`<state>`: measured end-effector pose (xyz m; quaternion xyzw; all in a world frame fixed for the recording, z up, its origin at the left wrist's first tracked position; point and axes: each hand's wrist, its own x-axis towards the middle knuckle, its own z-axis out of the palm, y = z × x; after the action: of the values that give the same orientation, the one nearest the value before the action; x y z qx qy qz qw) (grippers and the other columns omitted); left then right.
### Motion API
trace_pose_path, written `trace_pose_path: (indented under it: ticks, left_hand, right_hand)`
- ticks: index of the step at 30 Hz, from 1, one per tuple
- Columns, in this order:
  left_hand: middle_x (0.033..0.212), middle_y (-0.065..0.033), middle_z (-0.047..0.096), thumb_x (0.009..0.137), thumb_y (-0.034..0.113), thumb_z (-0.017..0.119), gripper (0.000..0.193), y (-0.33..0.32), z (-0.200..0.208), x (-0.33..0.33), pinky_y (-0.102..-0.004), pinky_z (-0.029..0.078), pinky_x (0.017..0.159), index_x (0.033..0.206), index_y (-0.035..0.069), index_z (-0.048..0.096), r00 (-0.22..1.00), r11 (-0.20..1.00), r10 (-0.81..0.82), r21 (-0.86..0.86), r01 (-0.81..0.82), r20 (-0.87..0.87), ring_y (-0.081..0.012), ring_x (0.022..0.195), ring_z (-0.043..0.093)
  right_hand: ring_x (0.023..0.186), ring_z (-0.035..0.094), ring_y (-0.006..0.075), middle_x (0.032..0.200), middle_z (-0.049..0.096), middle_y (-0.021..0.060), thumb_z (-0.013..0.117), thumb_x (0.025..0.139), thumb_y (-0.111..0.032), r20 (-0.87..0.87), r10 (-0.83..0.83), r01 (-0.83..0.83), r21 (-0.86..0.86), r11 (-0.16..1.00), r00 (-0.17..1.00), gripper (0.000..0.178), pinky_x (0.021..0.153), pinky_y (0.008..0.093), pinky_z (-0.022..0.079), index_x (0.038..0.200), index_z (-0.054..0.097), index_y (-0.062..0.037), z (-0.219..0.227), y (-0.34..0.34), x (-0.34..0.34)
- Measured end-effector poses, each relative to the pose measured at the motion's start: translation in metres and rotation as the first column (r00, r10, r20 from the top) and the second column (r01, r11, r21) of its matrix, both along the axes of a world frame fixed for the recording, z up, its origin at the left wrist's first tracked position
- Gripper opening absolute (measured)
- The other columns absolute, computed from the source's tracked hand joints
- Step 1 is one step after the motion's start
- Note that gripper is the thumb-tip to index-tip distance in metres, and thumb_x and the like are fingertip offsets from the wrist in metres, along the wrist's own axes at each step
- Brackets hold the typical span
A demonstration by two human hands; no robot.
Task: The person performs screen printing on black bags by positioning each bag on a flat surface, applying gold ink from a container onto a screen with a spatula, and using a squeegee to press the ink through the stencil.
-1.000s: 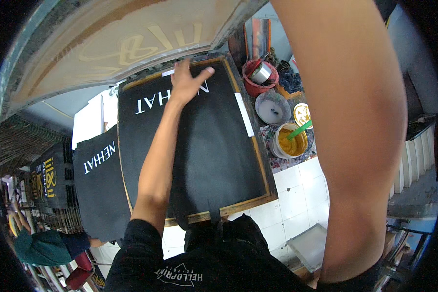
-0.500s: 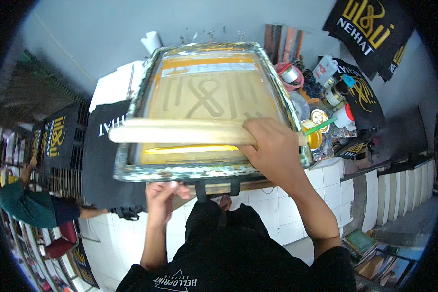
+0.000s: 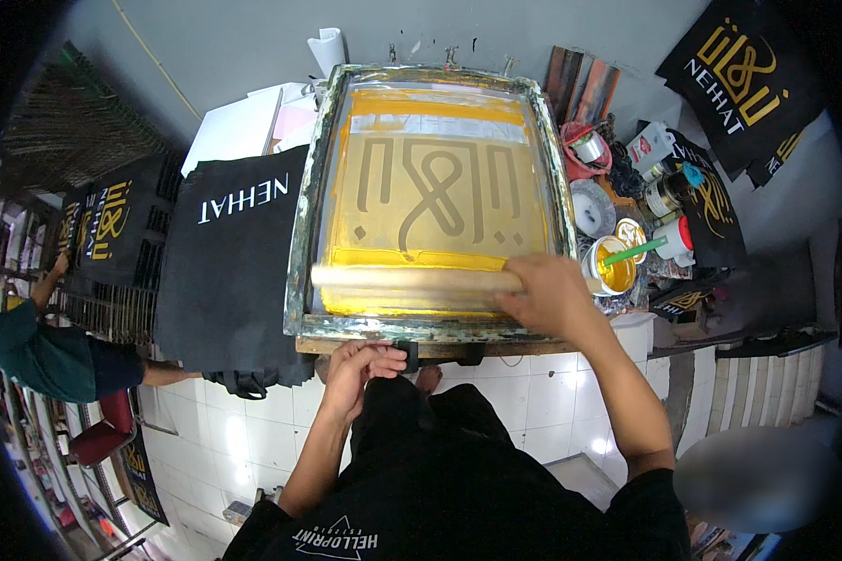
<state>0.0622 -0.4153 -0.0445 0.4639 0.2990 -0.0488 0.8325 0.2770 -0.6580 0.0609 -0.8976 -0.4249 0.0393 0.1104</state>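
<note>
A screen-printing frame (image 3: pixel 301 234) with a paint-smeared rim lies before me. Its mesh carries a dark looping design (image 3: pixel 437 192), with yellow ink (image 3: pixel 412 258) across the near part. In my right hand (image 3: pixel 554 294) is a long squeegee (image 3: pixel 412 280) with a pale wooden handle, lying crosswise over the ink; motion blurs it. My left hand (image 3: pixel 357 374) is below the frame's near edge, fingers curled together at a black strap (image 3: pixel 407 357) hanging off the wooden board (image 3: pixel 533 348). What lies under the frame is hidden.
Black printed fabric bags (image 3: pixel 225 271) are stacked left of the frame. On the right stand an open tub of yellow ink (image 3: pixel 617 271) with a green stick (image 3: pixel 638 251), bottles (image 3: pixel 660 187) and a pink container (image 3: pixel 585 154). Another person (image 3: pixel 47 346) works at the far left.
The frame's near side has come down from a raised position onto the board. The squeegee is nearer the frame's near edge, and the yellow band looks broader. My left hand has moved to the strap.
</note>
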Motion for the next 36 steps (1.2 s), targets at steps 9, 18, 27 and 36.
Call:
trace_pose_path:
  ticks: [9, 18, 27, 36]
  left_hand:
    - [0.1, -0.0252, 0.075, 0.091, 0.004, 0.052, 0.028, 0.002, 0.006, 0.001, -0.034, 0.061, 0.078, 0.112, -0.01, 0.063, 0.999, 1.0, 0.006, 0.007, -0.006, -0.041, -0.0272, 0.084, 0.076]
    - [0.115, -0.0302, 0.071, 0.091, 0.006, 0.048, 0.037, 0.005, 0.011, 0.004, -0.043, 0.06, 0.092, 0.119, -0.015, 0.059, 0.99, 0.987, 0.013, -0.155, -0.035, -0.143, -0.0359, 0.102, 0.074]
    - [0.134, -0.0317, 0.063, 0.099, 0.024, 0.05, 0.048, 0.034, 0.03, 0.012, -0.0483, 0.055, 0.102, 0.129, -0.011, 0.059, 0.96, 0.879, -0.248, -0.446, 0.168, -0.127, -0.0394, 0.124, 0.065]
    - [0.122, -0.0212, 0.07, 0.094, 0.027, 0.072, 0.042, 0.149, 0.085, 0.313, -0.0455, 0.052, 0.097, 0.124, -0.001, 0.066, 0.826, -0.147, -0.461, 0.89, -0.431, 0.324, -0.0378, 0.113, 0.066]
  right_hand:
    - [0.091, 0.066, 0.0314, 0.092, 0.062, 0.0104, 0.07, 0.077, -0.02, 0.221, 0.149, -0.161, 0.038, 0.986, 0.964, 0.024, 0.077, 0.0424, 0.055, 0.092, 0.058, -0.0063, -0.036, 0.001, 0.012]
    - [0.103, 0.067, 0.0387, 0.107, 0.07, 0.0196, 0.076, 0.084, -0.03, 0.24, 0.068, -0.091, 0.088, 0.992, 0.968, 0.04, 0.086, 0.0503, 0.052, 0.111, 0.064, -0.0026, -0.039, 0.098, 0.211]
    - [0.098, 0.071, 0.0428, 0.1, 0.074, 0.0232, 0.082, 0.078, -0.052, 0.033, -0.103, 0.101, 0.042, 0.994, 0.994, 0.06, 0.088, 0.0486, 0.055, 0.118, 0.074, -0.0079, -0.004, 0.142, 0.317]
    - [0.091, 0.074, 0.0354, 0.093, 0.077, 0.0176, 0.072, 0.079, -0.069, 0.259, -0.23, 0.253, -0.057, 0.966, 0.938, 0.067, 0.081, 0.0486, 0.058, 0.105, 0.077, -0.0068, -0.034, 0.163, 0.303]
